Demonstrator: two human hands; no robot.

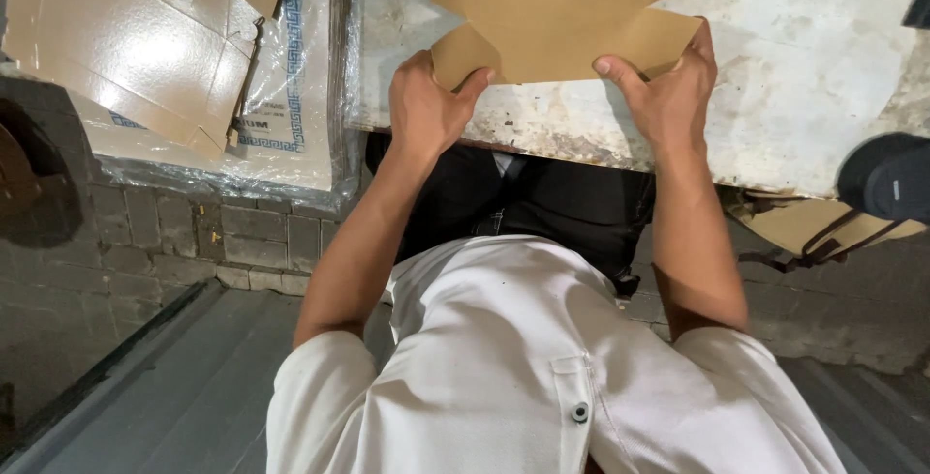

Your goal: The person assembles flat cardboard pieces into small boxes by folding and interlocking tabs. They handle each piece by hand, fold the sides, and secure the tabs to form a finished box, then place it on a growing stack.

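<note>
1. Left hand [426, 106]: closed on the near left corner of the flat cardboard sheet [562, 24], thumb on top and the other fingers hidden beneath it.
2. Right hand [668, 87]: closed on the near right corner of the same sheet, thumb lying across its upper face, fingers wrapped around the edge.
3. Flat cardboard sheet: a tan, die-cut blank with stepped flaps, lying over the near edge of the table [823, 67], midway along it; its far part runs out of view at the top.
4. Table: a worn, whitish, stained surface; its near edge is chipped and rough directly under both hands.
5. Stack of flat cartons [145, 38]: brown blanks partly wrapped in clear plastic film [291, 106], resting beyond the table's left edge, well apart from the hands.
6. Dark rounded object [891, 179]: at the table's near right edge, with a strapped bag [823, 227] below it; neither touches the sheet.
7. Risk, as judged: the sheet is gripped only at its two near corners, so an uneven pull could crease or tear a flap.
8. Risk, as judged: the sheet overhangs the near edge, so a loosened grip could let it slide off toward the brick floor [194, 232].
9. Risk, as judged: the rough table edge could scuff the cardboard or scrape knuckles.
</note>
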